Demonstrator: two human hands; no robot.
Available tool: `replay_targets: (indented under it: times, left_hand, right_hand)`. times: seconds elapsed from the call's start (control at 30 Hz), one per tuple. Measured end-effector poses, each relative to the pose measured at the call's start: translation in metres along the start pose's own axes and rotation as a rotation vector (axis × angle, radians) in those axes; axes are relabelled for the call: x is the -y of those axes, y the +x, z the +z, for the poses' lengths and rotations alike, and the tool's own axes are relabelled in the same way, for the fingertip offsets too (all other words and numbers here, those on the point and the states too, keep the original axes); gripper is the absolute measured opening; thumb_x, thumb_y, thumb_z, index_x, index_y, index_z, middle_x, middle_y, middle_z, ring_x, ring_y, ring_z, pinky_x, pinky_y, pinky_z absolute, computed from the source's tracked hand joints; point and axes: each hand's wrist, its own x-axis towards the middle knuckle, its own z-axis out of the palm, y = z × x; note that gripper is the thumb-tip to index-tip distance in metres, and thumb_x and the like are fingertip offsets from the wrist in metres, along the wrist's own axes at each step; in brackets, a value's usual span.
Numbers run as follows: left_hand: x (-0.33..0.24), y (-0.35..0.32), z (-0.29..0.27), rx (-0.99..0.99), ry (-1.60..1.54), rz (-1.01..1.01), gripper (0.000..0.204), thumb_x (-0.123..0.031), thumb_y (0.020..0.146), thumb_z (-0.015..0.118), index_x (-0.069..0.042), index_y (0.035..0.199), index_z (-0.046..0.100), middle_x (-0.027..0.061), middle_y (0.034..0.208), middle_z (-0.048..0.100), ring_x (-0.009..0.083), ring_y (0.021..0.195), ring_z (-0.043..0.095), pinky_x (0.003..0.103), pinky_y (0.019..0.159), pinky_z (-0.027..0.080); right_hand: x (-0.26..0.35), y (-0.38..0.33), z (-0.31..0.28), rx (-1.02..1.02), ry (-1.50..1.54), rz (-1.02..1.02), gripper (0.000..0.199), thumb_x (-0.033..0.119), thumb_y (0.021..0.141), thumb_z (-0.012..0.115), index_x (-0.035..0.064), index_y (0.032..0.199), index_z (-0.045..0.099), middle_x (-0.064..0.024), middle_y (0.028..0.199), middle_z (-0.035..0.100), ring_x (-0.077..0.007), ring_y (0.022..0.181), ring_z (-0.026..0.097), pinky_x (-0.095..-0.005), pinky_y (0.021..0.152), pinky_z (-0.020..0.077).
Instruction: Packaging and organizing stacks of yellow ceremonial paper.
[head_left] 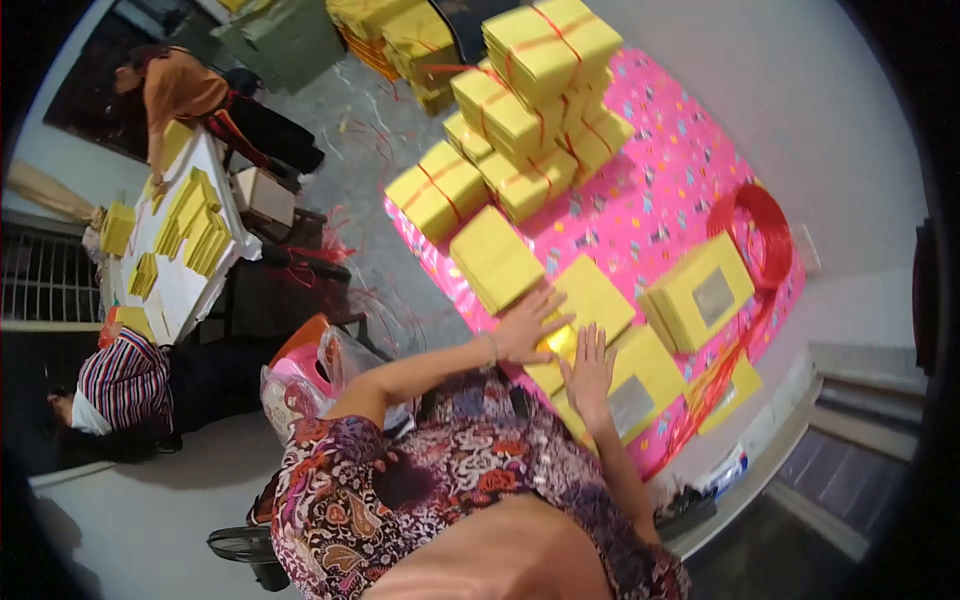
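Observation:
My left hand [530,324] lies with fingers spread at the near edge of a stack of yellow paper envelopes [597,296]. Beside it my right hand [590,378] is flat, fingers stretched out, at the edge of a yellow stack with a clear window [632,405]. A shiny golden patch [562,343] shows between the hands. Neither hand grips anything that I can see. Just past my left hand sits another pile of plain yellow envelopes [497,260]. To the right stands a thick windowed stack [698,292].
Yellow bundles tied with red strap [535,110] are piled at the far side of the pink patterned table cover [668,165]. A red strap coil [762,235] lies at the right, near loose red strips [705,400]. Two people work at a white table [195,290] on the left.

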Motion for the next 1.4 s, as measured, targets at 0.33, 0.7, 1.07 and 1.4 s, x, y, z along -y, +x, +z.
replay_targets:
  times: [0.33, 0.7, 1.07, 1.4]
  left_hand:
    - [-0.027, 0.011, 0.013, -0.244, -0.315, -0.311, 0.058, -0.031, 0.089, 0.065, -0.001, 0.133, 0.044, 0.0239, 0.138, 0.044, 0.0374, 0.128, 0.042, 0.051, 0.102, 0.038]
    - [-0.025, 0.081, 0.036, -0.513, -1.313, -0.88, 0.027, -0.013, 0.092, 0.066, 0.001, 0.111, 0.052, 0.0035, 0.078, 0.065, 0.011, 0.065, 0.065, 0.025, 0.058, 0.056]
    - [0.025, 0.031, -0.068, -0.608, -1.368, -0.823, 0.028, -0.006, 0.089, 0.064, 0.002, 0.114, 0.055, 0.008, 0.087, 0.07, 0.0132, 0.07, 0.068, 0.025, 0.057, 0.058]
    - [0.11, -0.013, -0.042, -0.669, -1.158, -0.976, 0.024, -0.008, 0.086, 0.069, 0.002, 0.105, 0.059, 0.0065, 0.082, 0.069, 0.0118, 0.062, 0.066, 0.025, 0.055, 0.058]
  right_hand:
    - [-0.03, 0.047, 0.0, -0.278, 0.103, -0.052, 0.046, 0.019, 0.079, 0.075, 0.0038, 0.12, 0.059, -0.013, 0.119, 0.061, -0.0277, 0.104, 0.058, -0.0416, 0.094, 0.0413]
    - [-0.04, 0.049, -0.015, -0.324, 0.134, -0.132, 0.021, 0.015, 0.086, 0.069, 0.0034, 0.103, 0.067, -0.0107, 0.102, 0.071, -0.0223, 0.093, 0.068, -0.0385, 0.085, 0.0475]
    - [-0.014, 0.141, -0.054, -0.327, 0.59, 0.114, 0.043, 0.023, 0.093, 0.063, 0.0012, 0.129, 0.057, -0.0182, 0.123, 0.063, -0.035, 0.106, 0.063, -0.0431, 0.097, 0.045]
    - [0.008, 0.218, 0.035, 0.02, 0.73, 0.052, 0.038, 0.023, 0.088, 0.067, 0.0015, 0.119, 0.059, -0.0204, 0.112, 0.068, -0.0368, 0.108, 0.064, -0.0443, 0.091, 0.0489]
